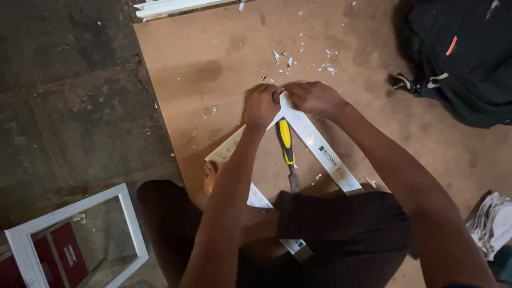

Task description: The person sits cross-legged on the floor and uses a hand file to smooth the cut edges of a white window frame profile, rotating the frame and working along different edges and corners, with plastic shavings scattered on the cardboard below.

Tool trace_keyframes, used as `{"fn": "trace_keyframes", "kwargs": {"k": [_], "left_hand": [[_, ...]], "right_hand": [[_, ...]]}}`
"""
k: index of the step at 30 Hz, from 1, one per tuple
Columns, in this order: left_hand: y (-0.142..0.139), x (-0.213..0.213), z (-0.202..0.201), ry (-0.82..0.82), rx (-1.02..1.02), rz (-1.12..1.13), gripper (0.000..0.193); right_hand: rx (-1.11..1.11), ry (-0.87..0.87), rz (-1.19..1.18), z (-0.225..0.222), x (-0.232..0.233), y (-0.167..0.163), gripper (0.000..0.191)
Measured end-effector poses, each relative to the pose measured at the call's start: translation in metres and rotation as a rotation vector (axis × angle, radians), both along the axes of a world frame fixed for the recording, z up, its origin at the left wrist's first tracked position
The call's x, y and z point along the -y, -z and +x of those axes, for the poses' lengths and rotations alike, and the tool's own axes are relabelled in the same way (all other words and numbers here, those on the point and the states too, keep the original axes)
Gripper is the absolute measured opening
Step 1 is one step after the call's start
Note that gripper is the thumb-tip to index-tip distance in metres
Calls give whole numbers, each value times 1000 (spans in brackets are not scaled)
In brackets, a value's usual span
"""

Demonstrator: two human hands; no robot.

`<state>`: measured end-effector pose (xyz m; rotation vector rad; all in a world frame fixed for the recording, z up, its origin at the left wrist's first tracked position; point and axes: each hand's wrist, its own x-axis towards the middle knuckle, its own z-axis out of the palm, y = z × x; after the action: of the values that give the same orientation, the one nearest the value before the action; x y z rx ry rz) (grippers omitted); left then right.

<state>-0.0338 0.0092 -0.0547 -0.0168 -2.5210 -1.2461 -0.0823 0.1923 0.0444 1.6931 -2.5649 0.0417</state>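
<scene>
My left hand and my right hand meet at the corner where two white plastic frame strips join. The left one grips the end of the left strip. The other hand presses on the top end of the right strip, which runs down to the right. A yellow-and-black handled chisel lies on the brown board between the two strips, blade toward me. A third white strip shows under my legs.
White chips are scattered on the board beyond my hands. A black backpack sits at the right. A white framed window lies on the dark floor at lower left. More white strips lie at the board's far edge.
</scene>
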Motion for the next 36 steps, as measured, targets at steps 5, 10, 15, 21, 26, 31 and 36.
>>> {"fn": "trace_keyframes", "kwargs": {"k": [5, 10, 15, 21, 26, 31, 36], "left_hand": [[5, -1, -1, 11, 16, -30, 8], [8, -2, -1, 7, 28, 3, 8], [8, -1, -2, 26, -14, -32, 9], [5, 0, -2, 16, 2, -44, 9], [2, 0, -1, 7, 4, -24, 10], [-1, 0, -1, 18, 15, -16, 9], [-2, 0, 0, 9, 0, -5, 9]], "right_hand": [[122, 82, -62, 2, -4, 7, 31], [109, 51, 19, -5, -1, 10, 31], [85, 49, 79, -2, -3, 5, 28], [-29, -86, 176, -6, 3, -4, 27], [-161, -158, 186, -9, 11, -5, 27], [-98, -153, 220, -8, 8, -6, 20], [120, 47, -100, -5, -4, -1, 29]]}}
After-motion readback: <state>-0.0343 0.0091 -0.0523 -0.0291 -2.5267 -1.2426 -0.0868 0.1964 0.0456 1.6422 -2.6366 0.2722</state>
